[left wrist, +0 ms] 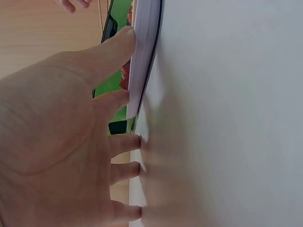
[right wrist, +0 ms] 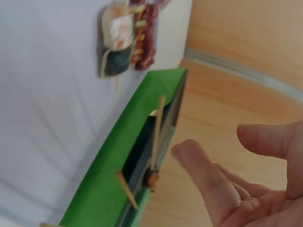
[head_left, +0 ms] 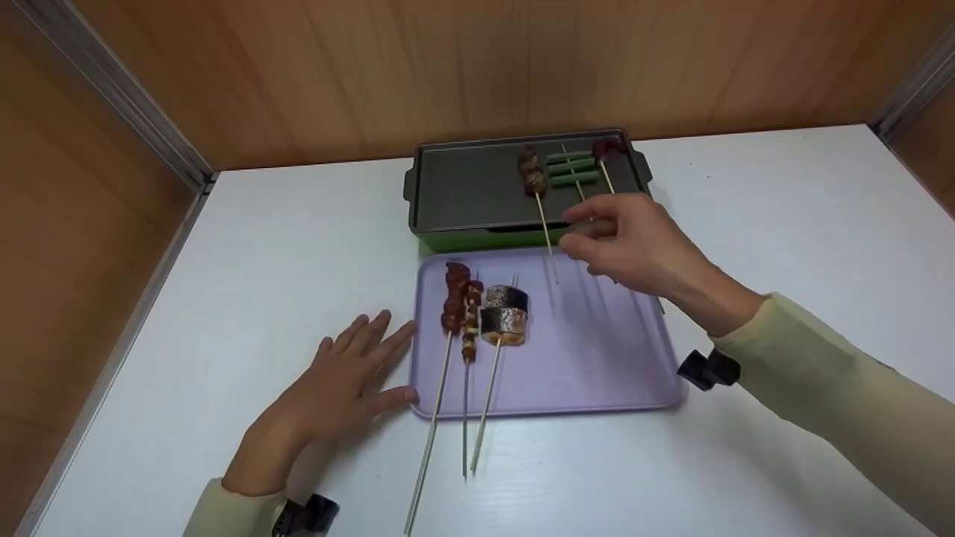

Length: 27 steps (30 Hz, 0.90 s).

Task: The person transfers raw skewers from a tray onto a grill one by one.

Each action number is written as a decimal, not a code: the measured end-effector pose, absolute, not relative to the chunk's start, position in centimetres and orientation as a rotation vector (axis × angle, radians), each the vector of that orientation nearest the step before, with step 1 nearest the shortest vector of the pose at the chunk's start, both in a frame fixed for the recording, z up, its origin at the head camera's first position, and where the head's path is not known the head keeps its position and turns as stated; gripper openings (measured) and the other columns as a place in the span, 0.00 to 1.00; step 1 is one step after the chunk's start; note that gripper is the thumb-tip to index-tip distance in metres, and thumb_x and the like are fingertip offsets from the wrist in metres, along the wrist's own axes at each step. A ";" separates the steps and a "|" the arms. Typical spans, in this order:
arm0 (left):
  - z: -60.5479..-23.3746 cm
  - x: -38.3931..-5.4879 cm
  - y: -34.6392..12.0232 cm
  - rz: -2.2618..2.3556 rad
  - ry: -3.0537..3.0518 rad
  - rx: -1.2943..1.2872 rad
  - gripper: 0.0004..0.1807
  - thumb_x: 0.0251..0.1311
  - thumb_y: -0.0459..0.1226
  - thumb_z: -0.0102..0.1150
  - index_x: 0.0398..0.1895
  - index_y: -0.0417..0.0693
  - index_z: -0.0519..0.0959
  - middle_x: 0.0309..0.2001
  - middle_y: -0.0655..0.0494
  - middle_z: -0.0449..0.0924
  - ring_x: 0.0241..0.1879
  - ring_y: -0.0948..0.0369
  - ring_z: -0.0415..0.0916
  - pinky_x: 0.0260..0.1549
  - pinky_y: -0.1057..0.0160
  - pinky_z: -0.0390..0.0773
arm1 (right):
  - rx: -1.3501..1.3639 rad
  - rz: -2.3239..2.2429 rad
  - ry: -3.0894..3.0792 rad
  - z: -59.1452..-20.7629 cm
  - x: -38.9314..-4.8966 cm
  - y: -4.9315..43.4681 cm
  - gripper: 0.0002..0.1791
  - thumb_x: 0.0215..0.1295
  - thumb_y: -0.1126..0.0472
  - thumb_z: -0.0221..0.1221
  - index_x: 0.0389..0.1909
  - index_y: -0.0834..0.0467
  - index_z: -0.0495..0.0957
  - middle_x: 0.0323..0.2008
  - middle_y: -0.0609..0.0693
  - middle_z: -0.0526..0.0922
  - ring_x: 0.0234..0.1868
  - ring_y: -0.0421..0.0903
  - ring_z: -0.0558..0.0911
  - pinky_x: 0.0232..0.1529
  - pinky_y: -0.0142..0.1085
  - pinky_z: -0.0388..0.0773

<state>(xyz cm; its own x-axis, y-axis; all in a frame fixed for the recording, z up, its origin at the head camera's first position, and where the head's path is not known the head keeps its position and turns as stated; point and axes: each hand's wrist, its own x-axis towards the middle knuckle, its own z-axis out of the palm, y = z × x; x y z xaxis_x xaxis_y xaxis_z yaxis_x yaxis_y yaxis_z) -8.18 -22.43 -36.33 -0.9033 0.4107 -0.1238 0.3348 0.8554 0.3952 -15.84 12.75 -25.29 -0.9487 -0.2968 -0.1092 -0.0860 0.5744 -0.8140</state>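
- At grill (head_left: 470, 186), with right hand (head_left: 638, 242) half-spread near skewer (head_left: 533, 179), holding nothing.
- Beside tray (head_left: 589, 377), with left hand (head_left: 332, 391) spread flat, gripping nothing.
- Probably light, stiff; best pinched by bare stick (head_left: 544, 224).

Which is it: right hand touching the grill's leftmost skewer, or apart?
Apart. The head view shows a gap between the right hand and that brown skewer; the right wrist view agrees.
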 end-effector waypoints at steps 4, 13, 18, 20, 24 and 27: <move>-36.3 -8.2 -22.5 0.538 2.829 0.567 0.44 0.61 0.65 0.53 0.78 0.62 0.55 0.78 0.47 0.46 0.76 0.43 0.39 0.64 0.28 0.42 | -0.383 -1.448 2.470 -25.7 -13.7 12.6 0.14 0.66 0.60 0.62 0.50 0.63 0.81 0.42 0.56 0.85 0.41 0.47 0.85 0.41 0.36 0.82; -36.5 -8.2 -22.6 0.524 2.841 0.577 0.44 0.61 0.64 0.53 0.78 0.62 0.54 0.78 0.47 0.45 0.76 0.43 0.39 0.64 0.28 0.43 | -0.584 -1.359 2.239 -30.3 -9.8 12.0 0.16 0.65 0.58 0.63 0.48 0.66 0.82 0.40 0.52 0.86 0.42 0.48 0.85 0.44 0.38 0.80; -36.6 -8.3 -22.5 0.517 2.842 0.579 0.45 0.61 0.65 0.53 0.78 0.62 0.54 0.78 0.48 0.45 0.76 0.43 0.38 0.64 0.28 0.43 | -0.553 -1.335 2.202 -32.6 -9.2 11.9 0.19 0.66 0.57 0.62 0.51 0.66 0.80 0.46 0.54 0.84 0.47 0.47 0.83 0.49 0.40 0.78; -36.6 -8.3 -22.5 0.520 2.840 0.574 0.45 0.61 0.65 0.53 0.78 0.63 0.54 0.78 0.48 0.45 0.76 0.43 0.38 0.64 0.28 0.43 | -0.465 -1.400 2.119 -33.3 -9.3 11.9 0.20 0.66 0.58 0.62 0.53 0.68 0.78 0.46 0.56 0.84 0.47 0.48 0.83 0.48 0.41 0.79; -36.5 -8.3 -22.5 0.525 2.838 0.570 0.45 0.61 0.65 0.53 0.78 0.63 0.54 0.78 0.48 0.45 0.76 0.43 0.38 0.64 0.28 0.42 | -0.260 -1.527 1.942 -34.2 -9.6 11.6 0.23 0.65 0.60 0.63 0.56 0.71 0.76 0.46 0.59 0.84 0.46 0.50 0.84 0.47 0.42 0.81; -36.4 -8.3 -22.5 0.527 2.838 0.577 0.44 0.61 0.65 0.53 0.78 0.62 0.54 0.78 0.47 0.45 0.75 0.42 0.39 0.64 0.28 0.42 | -0.144 -1.566 1.844 -34.7 -9.9 11.2 0.24 0.64 0.60 0.64 0.56 0.71 0.76 0.46 0.59 0.85 0.46 0.50 0.85 0.47 0.41 0.82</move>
